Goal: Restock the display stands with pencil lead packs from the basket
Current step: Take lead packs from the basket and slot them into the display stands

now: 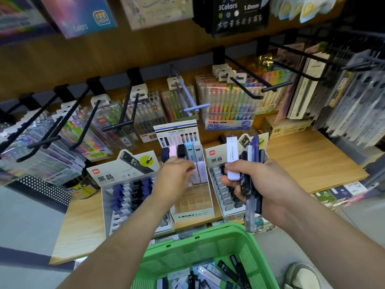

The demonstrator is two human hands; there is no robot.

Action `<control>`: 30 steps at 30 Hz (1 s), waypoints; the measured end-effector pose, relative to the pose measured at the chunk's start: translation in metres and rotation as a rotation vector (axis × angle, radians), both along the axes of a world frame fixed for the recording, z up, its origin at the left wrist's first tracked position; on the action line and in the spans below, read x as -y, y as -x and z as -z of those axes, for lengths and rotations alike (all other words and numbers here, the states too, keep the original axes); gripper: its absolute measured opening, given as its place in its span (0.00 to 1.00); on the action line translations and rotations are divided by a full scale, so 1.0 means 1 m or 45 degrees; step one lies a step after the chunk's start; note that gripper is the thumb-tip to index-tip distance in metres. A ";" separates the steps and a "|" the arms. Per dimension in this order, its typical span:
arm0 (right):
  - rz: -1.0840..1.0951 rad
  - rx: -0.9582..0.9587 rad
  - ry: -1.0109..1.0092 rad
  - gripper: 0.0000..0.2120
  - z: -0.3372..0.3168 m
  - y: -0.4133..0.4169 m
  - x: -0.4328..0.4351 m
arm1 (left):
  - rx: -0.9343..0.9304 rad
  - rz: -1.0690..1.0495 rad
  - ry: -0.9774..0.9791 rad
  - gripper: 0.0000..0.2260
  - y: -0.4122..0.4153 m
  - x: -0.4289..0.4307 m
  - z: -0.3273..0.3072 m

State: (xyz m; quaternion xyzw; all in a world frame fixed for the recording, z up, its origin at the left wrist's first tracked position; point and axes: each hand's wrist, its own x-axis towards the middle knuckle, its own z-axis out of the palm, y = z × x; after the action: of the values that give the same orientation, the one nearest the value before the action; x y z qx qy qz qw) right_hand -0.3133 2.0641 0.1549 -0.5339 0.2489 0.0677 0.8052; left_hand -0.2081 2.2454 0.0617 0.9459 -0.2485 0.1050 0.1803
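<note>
Presently, the wooden shelf [308, 163] is seen to carry three card display stands side by side; the green basket [187, 253] is held just below its front edge, with loose pencil lead packs [220, 270] lying in the bottom; the left stand [123, 172] is filled in dark and blue rows, the right stand [216, 160] is partly hidden behind the right hand, and the middle stand [192, 214] is stocked only along its back rows, its front compartments being bare. The step in hand is judged to be the loading of the middle stand. The left hand [175, 176] is reached over that stand with its fingers curled at a pale lavender pack [201, 171]; whether that pack is pinched or merely touched cannot be told. The right hand [268, 184] is closed round a bundle of dark packs [251, 163] with one white pack [232, 157] standing at the thumb side, held upright above the right stand. For a clean result, each pack should be seated upright with its label forward, pushed fully down into its compartment, and matched to the colour column already begun; rows should be filled from back to front so that seated packs are not knocked over. The bundle is best kept close to the stand and fed one pack at a time; the white pack, being the outermost, is judged the easiest to draw next. Care is advised that the forearm is not dragged across the left stand's rows.
</note>
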 end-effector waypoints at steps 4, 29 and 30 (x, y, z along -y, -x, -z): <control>0.007 0.012 -0.003 0.10 0.002 0.000 0.004 | 0.090 0.040 -0.071 0.05 -0.005 0.003 0.011; -0.544 -0.202 0.118 0.16 0.020 0.009 -0.011 | -1.358 -0.164 1.530 0.08 0.098 -0.012 -0.063; -0.510 -0.219 0.034 0.16 0.021 0.009 -0.012 | -1.368 -0.170 1.592 0.07 0.100 -0.013 -0.065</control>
State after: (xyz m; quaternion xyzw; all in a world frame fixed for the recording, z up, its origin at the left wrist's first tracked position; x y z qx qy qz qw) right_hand -0.3222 2.0756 0.1343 -0.5757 0.2064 0.2682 0.7443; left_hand -0.3081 2.2581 0.1265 0.6052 0.0326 -0.2321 0.7608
